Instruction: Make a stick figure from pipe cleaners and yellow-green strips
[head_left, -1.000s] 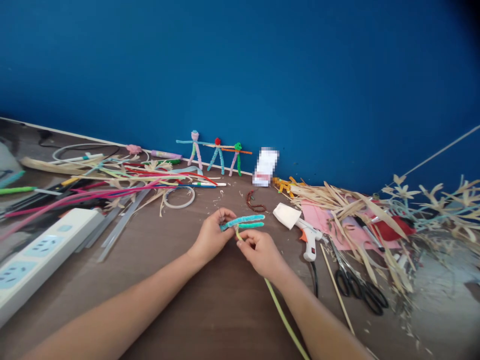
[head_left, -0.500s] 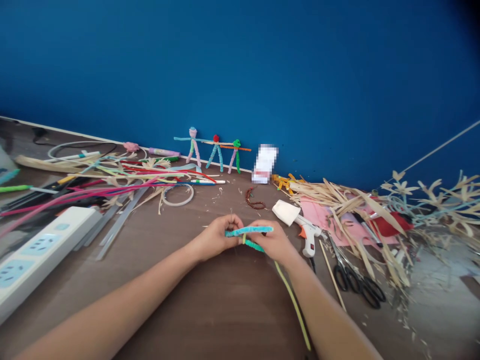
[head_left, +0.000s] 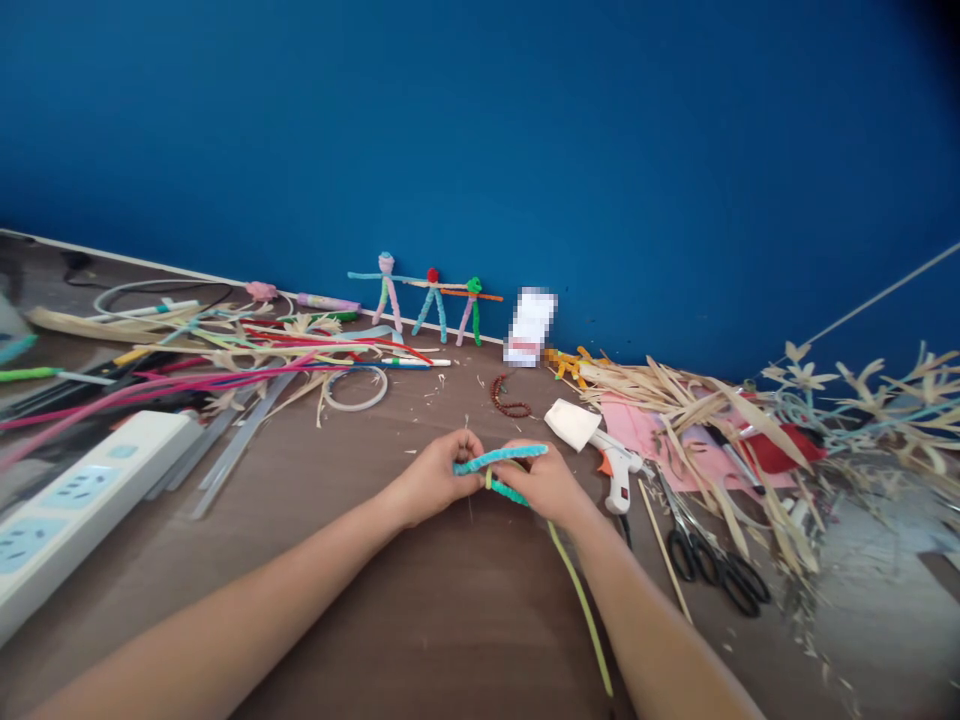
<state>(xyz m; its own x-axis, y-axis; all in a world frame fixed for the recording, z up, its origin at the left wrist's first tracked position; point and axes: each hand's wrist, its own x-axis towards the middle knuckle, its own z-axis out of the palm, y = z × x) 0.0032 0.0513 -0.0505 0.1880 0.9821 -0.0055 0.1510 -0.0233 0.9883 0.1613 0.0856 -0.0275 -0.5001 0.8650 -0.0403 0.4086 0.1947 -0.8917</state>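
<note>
Over the middle of the brown table, my left hand (head_left: 442, 472) pinches one end of a blue pipe-cleaner piece (head_left: 501, 458), fluffy and bent into two legs. Close beside it, my right hand (head_left: 547, 488) grips the piece's other side. A thin yellow-green pipe cleaner (head_left: 579, 590) loops around the lower leg and trails from under my right hand toward the table's front. My fingertips partly hide the bend. Against the wall behind stand three pipe-cleaner figures (head_left: 433, 300) with outstretched arms.
A white glue gun (head_left: 619, 465) lies right of my hands, near a wooden stick (head_left: 666, 550) and black-handled scissors (head_left: 686, 555). Dried husk strips (head_left: 660, 385) cover the right side. At left are a power strip (head_left: 97, 490) and pink pipe cleaners (head_left: 202, 380). A bead bracelet (head_left: 510, 408) lies ahead.
Both hands stay nearly in place, still holding the blue piece, which has tilted slightly. The yellow-green strand's loose end has shifted a little left.
</note>
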